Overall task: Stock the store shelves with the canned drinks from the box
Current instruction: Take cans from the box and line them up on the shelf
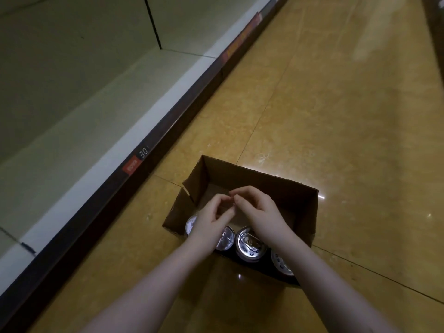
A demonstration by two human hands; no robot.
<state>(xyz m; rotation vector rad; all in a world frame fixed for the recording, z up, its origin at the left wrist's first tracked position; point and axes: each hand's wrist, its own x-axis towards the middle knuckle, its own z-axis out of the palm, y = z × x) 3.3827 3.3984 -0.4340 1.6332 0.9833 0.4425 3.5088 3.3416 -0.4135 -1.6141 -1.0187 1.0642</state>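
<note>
Box on floor, shelf to its left.
Box (pixel 242 212) sits on floor (pixel 324 116), just beside shelf (pixel 84 97) base. Cans (pixel 251 243) stand in a row along box's near side; far part holds none. Both hands, L (pixel 211 219) & R (pixel 259 212), hover over box, fingertips close together.

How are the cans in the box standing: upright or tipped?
Upright: the cans in the cardboard box show their round silver tops to the camera.

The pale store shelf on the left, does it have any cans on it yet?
No, the pale store shelf is bare, and the silver-topped cans sit in the brown cardboard box.
</note>
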